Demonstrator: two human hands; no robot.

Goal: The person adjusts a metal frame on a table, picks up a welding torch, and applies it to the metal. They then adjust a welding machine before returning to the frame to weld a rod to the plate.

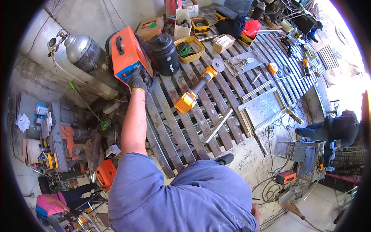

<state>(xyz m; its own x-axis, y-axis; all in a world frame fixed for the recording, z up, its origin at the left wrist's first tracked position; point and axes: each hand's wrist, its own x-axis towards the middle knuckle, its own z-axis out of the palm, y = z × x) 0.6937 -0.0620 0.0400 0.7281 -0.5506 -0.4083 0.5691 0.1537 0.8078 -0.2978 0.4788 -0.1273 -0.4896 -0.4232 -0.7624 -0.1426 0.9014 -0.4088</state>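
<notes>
Workshop, cluttered; concrete floor (253, 154) stained and strewn with cable. Left hand (138, 80), in a grey knit glove with a yellow cuff, is on the welder's (124, 52) blue front panel, fingers closed round its knob (136, 70). Right hand: out of sight behind the torso.

The welder is a boxy orange case with a black handle. It stands at the left edge of the rack (181, 127), just beside a dull grey gas cylinder (87, 54) and a black ribbed jug (164, 54).

Judgement: the setting of the welder is in hand, not finished. The rack is of flat, rusty, parallel steel bars. A yellow grinder (197, 91) and loose strips lie on it; no fresh weld can be made out.

Another person (340, 129) crouches well apart.
</notes>
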